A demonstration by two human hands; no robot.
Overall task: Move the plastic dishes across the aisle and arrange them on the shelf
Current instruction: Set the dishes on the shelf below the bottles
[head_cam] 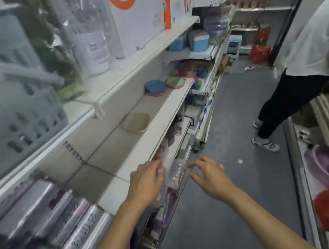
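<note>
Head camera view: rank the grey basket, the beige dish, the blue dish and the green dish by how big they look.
1. grey basket, though it sits nearest the camera.
2. beige dish.
3. blue dish and green dish: look alike, farther along the shelf, so unranked.

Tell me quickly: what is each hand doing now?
Left hand: fingers curled against clear plastic packaging; a firm grip cannot be told.
Right hand: open, fingers spread, holding nothing.

A shop aisle: stocked shelves (pixel 170 105) of housewares.
</note>
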